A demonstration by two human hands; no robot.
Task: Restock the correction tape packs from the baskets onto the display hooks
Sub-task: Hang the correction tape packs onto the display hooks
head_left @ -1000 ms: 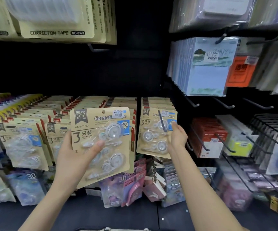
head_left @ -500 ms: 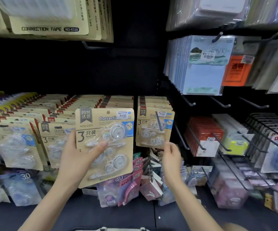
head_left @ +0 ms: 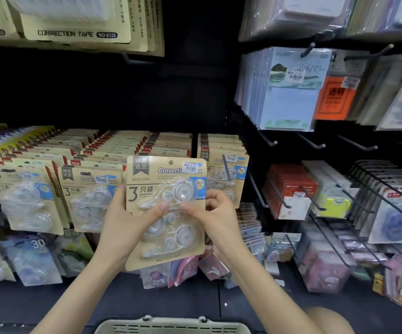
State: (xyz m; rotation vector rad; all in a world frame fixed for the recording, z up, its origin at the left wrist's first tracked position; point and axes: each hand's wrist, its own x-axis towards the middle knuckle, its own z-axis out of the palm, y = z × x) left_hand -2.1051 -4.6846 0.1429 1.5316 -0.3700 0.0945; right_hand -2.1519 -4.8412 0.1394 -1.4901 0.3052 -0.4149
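A beige three-piece correction tape pack (head_left: 168, 203) is upright in front of the display, held between both hands. My left hand (head_left: 125, 227) grips its left edge with the thumb across the clear blister. My right hand (head_left: 216, 218) pinches the right edge, thumb on the front. Behind it hang rows of the same packs (head_left: 91, 196) on hooks. The rightmost row (head_left: 224, 165) hangs on a black hook (head_left: 226, 167) whose tip pokes through the front pack. The rim of a pale basket (head_left: 171, 326) shows at the bottom edge.
Larger correction tape cards (head_left: 74, 27) hang top left. On the right, blue notepads (head_left: 289, 92), an orange pack (head_left: 335, 100), red packs (head_left: 291, 189) and several bare black hooks (head_left: 313, 143) stick out. Pink and blue tape packs (head_left: 175, 268) fill the lower row.
My right hand left the rightmost hook row, dropped, then came across to take the right edge of the pack in my left hand. The pack shifted right and the basket rim came into view.
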